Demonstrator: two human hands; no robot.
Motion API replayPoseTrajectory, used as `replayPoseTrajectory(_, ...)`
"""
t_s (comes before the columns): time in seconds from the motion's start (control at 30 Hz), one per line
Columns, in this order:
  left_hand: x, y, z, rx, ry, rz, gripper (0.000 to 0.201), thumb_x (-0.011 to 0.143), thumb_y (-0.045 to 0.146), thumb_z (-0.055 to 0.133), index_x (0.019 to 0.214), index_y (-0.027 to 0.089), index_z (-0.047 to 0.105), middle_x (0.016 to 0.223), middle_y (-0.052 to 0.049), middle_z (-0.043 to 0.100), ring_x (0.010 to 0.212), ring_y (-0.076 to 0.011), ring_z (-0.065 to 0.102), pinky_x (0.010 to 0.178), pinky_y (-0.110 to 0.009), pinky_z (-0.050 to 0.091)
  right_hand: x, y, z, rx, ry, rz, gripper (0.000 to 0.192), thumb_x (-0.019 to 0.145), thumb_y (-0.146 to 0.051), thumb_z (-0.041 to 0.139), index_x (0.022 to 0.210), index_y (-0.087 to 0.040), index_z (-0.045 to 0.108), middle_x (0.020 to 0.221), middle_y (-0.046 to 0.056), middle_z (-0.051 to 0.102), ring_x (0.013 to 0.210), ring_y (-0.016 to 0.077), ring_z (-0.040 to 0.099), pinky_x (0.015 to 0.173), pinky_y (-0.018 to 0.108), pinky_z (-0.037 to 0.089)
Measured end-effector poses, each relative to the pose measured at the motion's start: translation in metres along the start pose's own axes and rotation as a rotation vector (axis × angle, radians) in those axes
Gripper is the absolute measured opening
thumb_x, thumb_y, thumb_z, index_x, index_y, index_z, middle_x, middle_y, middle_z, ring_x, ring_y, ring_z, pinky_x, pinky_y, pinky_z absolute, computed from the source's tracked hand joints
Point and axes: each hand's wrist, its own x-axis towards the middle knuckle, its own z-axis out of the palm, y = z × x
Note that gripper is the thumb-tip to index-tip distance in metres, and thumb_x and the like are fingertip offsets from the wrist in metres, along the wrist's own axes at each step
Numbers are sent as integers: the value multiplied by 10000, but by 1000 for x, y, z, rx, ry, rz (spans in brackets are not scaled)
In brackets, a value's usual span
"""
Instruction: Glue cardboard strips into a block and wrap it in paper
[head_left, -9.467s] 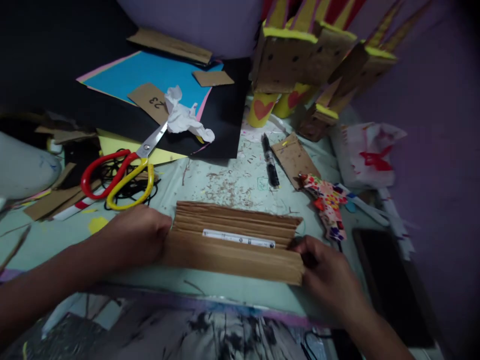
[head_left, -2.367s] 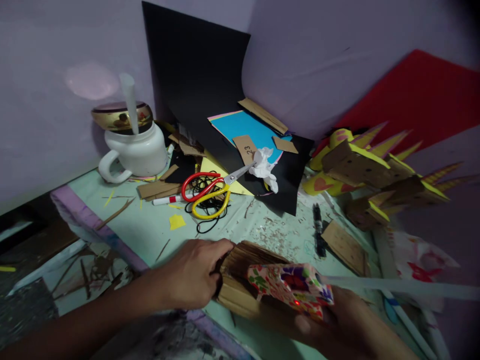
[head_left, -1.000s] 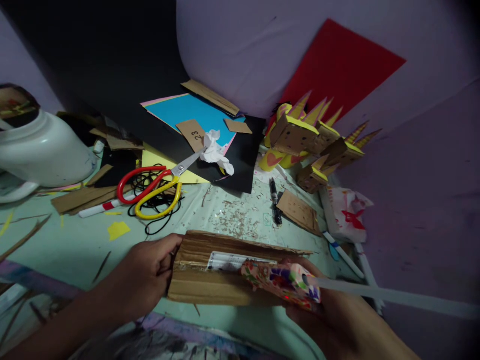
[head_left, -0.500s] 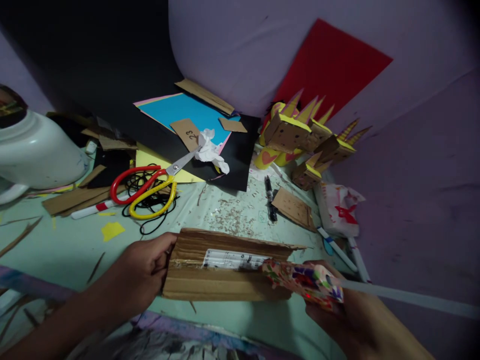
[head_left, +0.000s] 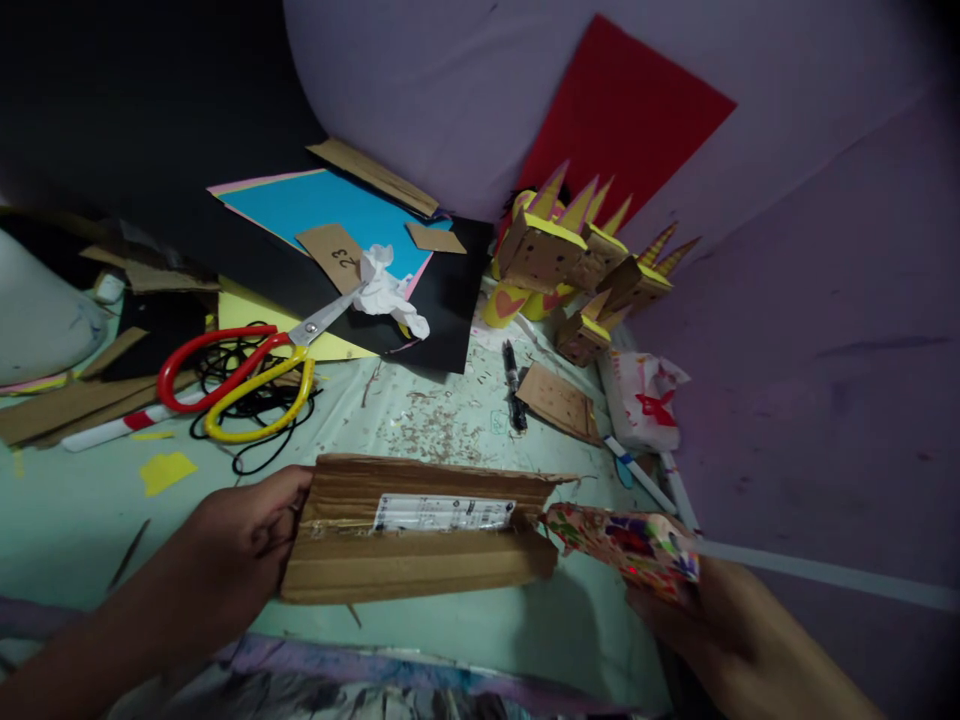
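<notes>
My left hand (head_left: 232, 540) grips the left end of a folded strip of brown corrugated cardboard (head_left: 420, 560) with a white label on it, held just above the pale green table (head_left: 75, 510). My right hand (head_left: 720, 630) holds a glue gun (head_left: 626, 540) wrapped in a colourful flower pattern. Its nozzle points left and meets the cardboard's right end near the fold. A white glue stick (head_left: 825, 575) juts out of the gun's back toward the right.
Red and yellow scissors (head_left: 240, 370) lie on black cord at the left, with crumpled tissue (head_left: 390, 290) and blue, black and yellow paper sheets behind. A black marker (head_left: 512, 385), cardboard pieces and spiked cardboard figures (head_left: 570, 260) stand at the back right. A white jug (head_left: 37, 320) is at the far left.
The glue gun's nozzle has slid right along the cardboard's fold, from near the label to its right end. My view shifted right; my left hand keeps its grip.
</notes>
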Motion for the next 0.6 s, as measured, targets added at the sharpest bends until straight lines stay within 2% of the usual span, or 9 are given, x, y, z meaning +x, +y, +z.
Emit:
replayPoseTrajectory(0.17,1,-4,-1,-13,-9,31,280,775,225,305,848,241,575,676,64,662,597,-119,623,510,-174,403,-1,4,-2,-58,30,24,239,800,-406,562,756,-215,698,710,48,722,669,228,681,601,278,564)
replayPoseTrajectory(0.27,1,-3,-1,-34,-30,57,256,762,236,319,820,241,569,659,69,656,577,-117,619,492,-174,395,0,1,-2,-35,21,8,222,795,-384,556,756,-217,697,745,47,730,712,230,693,639,278,565)
replayPoseTrajectory(0.47,-1,8,-2,-24,8,-24,251,803,215,295,818,232,544,645,66,626,617,-127,603,547,-182,388,3,-3,-5,-157,-46,-16,265,842,-378,502,713,-214,666,731,61,719,696,239,693,608,293,568)
replayPoseTrajectory(0.6,-1,0,-2,-57,-82,5,204,753,198,343,823,236,531,617,70,609,590,-139,594,527,-188,391,3,3,-5,-139,-48,20,265,859,-384,498,746,-212,664,782,71,724,748,253,695,672,325,577)
